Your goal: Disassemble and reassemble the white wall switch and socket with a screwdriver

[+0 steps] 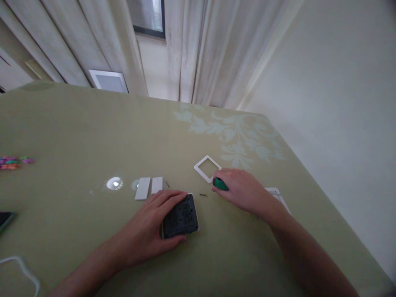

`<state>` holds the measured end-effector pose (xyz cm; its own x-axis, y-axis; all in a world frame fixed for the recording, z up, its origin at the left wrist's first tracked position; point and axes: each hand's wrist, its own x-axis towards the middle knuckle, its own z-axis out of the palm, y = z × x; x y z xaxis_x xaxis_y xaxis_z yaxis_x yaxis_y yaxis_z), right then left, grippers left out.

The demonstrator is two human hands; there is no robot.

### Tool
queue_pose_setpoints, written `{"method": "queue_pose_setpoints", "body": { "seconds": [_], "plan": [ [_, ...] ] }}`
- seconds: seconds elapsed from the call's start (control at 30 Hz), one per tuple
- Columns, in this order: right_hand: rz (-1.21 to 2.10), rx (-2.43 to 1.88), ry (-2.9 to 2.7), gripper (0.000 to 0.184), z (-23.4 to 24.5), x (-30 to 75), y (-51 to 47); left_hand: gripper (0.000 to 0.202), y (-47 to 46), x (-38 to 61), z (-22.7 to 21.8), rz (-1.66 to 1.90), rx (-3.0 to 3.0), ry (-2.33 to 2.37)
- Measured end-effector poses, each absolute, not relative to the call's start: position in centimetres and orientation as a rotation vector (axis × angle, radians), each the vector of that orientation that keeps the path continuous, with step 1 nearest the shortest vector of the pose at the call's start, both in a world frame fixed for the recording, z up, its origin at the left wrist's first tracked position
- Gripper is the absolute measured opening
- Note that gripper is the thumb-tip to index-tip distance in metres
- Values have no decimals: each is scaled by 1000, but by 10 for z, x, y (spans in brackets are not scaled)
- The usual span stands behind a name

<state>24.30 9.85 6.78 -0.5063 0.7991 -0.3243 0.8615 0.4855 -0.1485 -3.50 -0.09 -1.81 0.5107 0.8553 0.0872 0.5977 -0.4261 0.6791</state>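
A dark wall switch body point(181, 218) with a white edge lies on the table, its black back facing up. My left hand point(151, 225) is closed around its left side, thumb at the near edge and fingers over the far one. In my right hand point(236, 187) is a green-handled screwdriver point(220, 184); only the rounded handle end shows and its shaft is hidden. Just beyond this hand, a square white frame point(201, 172) lies flat. Small dark screws point(203, 194) rest between my hands. Two white switch rockers point(142, 189) sit beyond my left hand.
The glossy table point(93, 136) reflects round lights. A white plate point(276, 196) is partly behind my right wrist. Left are small colourful pieces point(12, 162), a dark device point(5, 219) and a white cable point(23, 268). Curtains point(192, 53) and a wall point(346, 103) border the table.
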Motion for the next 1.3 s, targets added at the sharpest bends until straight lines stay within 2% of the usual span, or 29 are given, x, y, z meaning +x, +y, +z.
{"method": "queue_pose_setpoints", "body": {
  "seconds": [0.3, 0.47, 0.53, 0.67, 0.77, 0.9, 1.07, 1.3],
  "plan": [
    [-410, 1239, 2527, 15, 35, 217, 89, 85, -1, -35, -19, 611, 2172, 1163],
    [-422, 1240, 2516, 27, 43, 221, 89, 85, -2, -34, -20, 589, 2157, 1143],
    [-458, 1217, 2547, 24, 53, 225, 87, 85, -2, -33, -19, 588, 2155, 1142],
    [-818, 1089, 2739, 6, 65, 229, 80, 84, -2, -32, -18, 595, 2162, 1136],
    [-1039, 945, 2815, 12, 63, 228, 75, 83, -2, -32, -18, 608, 2168, 1122],
    [-970, 902, 2811, 17, 58, 225, 72, 83, -2, -32, -19, 603, 2174, 1127],
    [-946, 935, 2780, 12, 58, 225, 73, 83, -1, -31, -17, 583, 2186, 1137],
    [-1035, 922, 2790, 23, 59, 227, 74, 81, -2, -31, -16, 591, 2206, 1151]
  ]
}}
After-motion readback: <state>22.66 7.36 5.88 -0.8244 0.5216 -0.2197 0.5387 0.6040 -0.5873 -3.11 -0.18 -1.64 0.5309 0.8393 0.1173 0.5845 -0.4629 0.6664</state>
